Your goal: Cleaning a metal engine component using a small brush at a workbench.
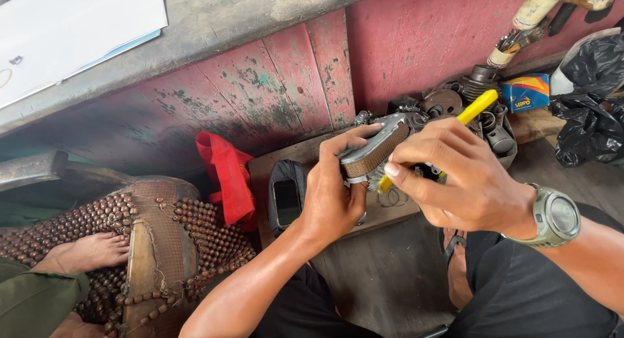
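Head view, looking down at my two hands over a dark floor:

- Centre of frame: my left hand [333, 188] is wrapped around a curved metal shoe [376, 149], thumb below and fingers over its top edge. The shoe's outer face carries a brown ribbed lining.
- Right of centre: my right hand [455, 175] is closed around a yellow-handled tool [478, 105]. The handle sticks out toward the upper right; a short yellow end shows below my fingers, just beside the shoe. I cannot tell where the working tip sits.
- My right wrist wears a grey-green watch [558, 216], at mid right.
- Just left of my left hand: a dark phone [286, 200] lies on a low wooden board [260, 166], screen up.
- Left of the phone: a red bag [227, 172] leans against the worn red wall [279, 84].
- Behind the hands, upper right of centre: a heap of dark engine parts [455, 97] against the wall.
- Beside the heap, further right: a small blue and orange box [525, 92], then a black plastic bag [588, 97] at the right edge.
- Top right corner: tool handles [533, 13] lean against the wall.
- Upper left corner: white paper [71, 26] on a grey ledge [214, 26].
- Lower left: a seat covered with brown wooden beads [97, 221], and another person's bare foot [91, 252] resting on it.
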